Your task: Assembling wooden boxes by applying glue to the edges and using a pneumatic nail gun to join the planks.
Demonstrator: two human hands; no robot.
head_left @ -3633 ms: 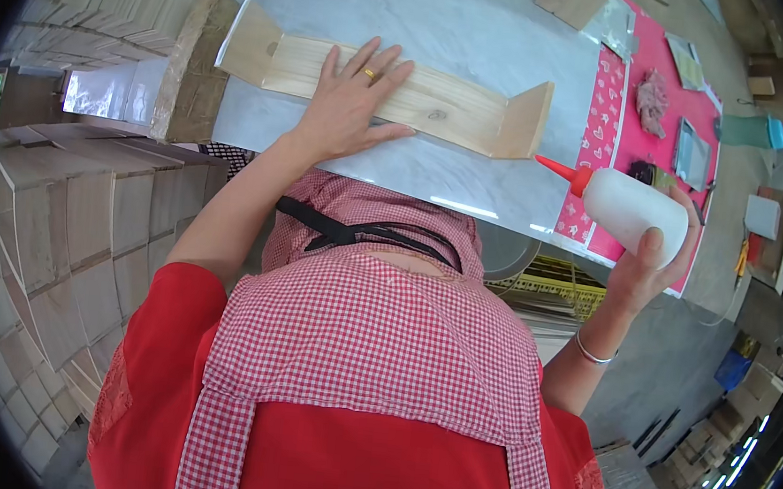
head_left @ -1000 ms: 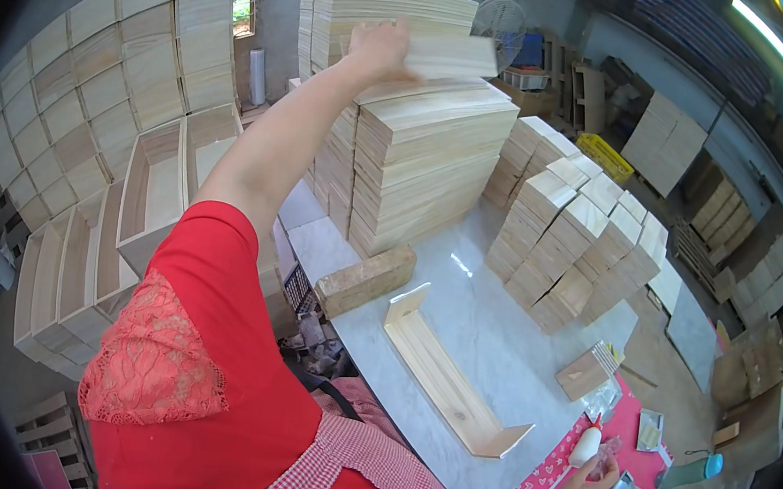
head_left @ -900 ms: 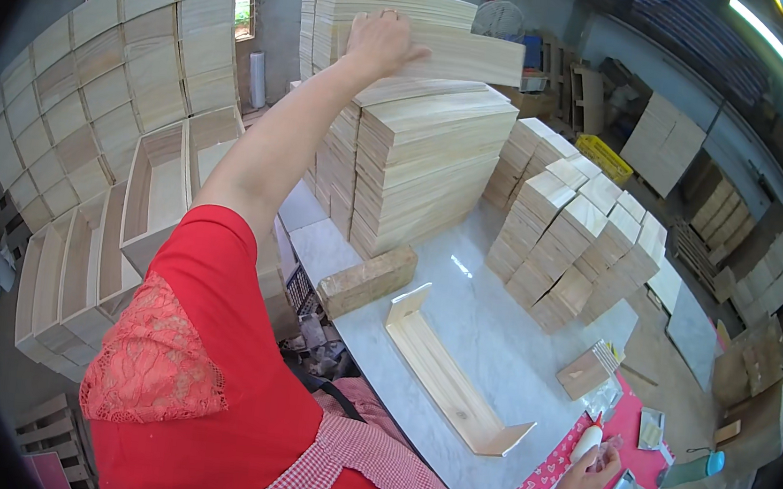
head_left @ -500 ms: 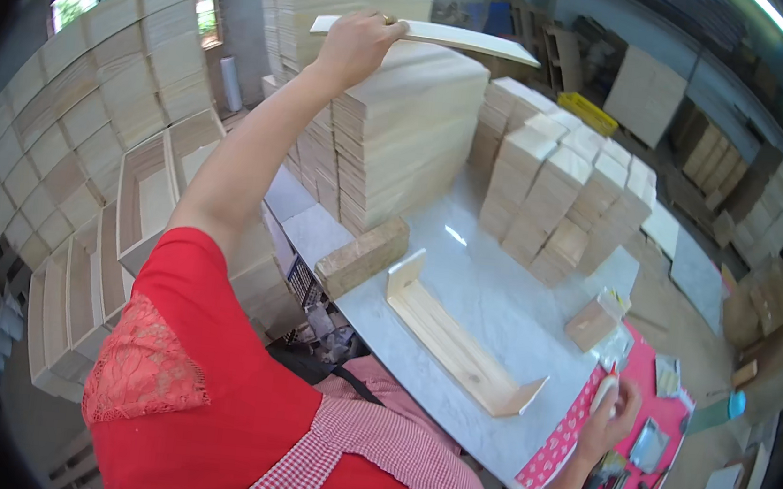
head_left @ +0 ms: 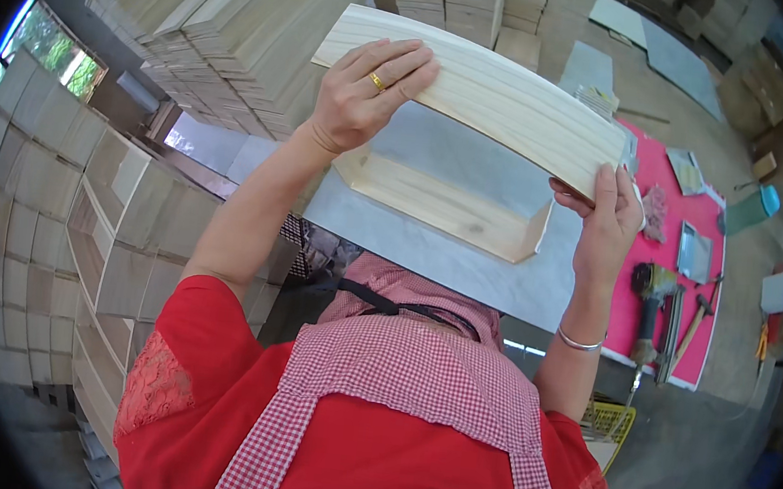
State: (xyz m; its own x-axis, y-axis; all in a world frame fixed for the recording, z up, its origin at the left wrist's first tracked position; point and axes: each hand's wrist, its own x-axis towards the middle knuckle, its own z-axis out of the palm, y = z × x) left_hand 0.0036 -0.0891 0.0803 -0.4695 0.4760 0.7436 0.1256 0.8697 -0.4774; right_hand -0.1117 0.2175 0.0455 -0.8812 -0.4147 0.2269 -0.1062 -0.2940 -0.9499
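A pale, flat wooden board [head_left: 510,88] is held up over the work table, tilted, between both my hands. My left hand [head_left: 375,94] grips its left end, fingers lying over the upper face. At the right end, my right hand [head_left: 612,207] pinches the board's corner between thumb and fingers. Something white shows at the edge of that hand, mostly hidden, so I cannot make out its shape. Below the board, on the table, lies a wooden frame piece [head_left: 447,210] with a long base and a short upright panel at each end.
Tall stacks of boards [head_left: 242,32] stand at the far left, with wooden blocks [head_left: 471,2] beyond the table [head_left: 410,251]. On the pink cloth [head_left: 623,338] at the right lie a nail gun [head_left: 652,303], a hammer [head_left: 697,321] and a metal tray [head_left: 694,252]. Open wooden boxes [head_left: 95,244] are piled left.
My left hand has brought the board from above the stack to over the frame piece. My right hand, which held a white bottle with a red tip, now grips the board's other end.
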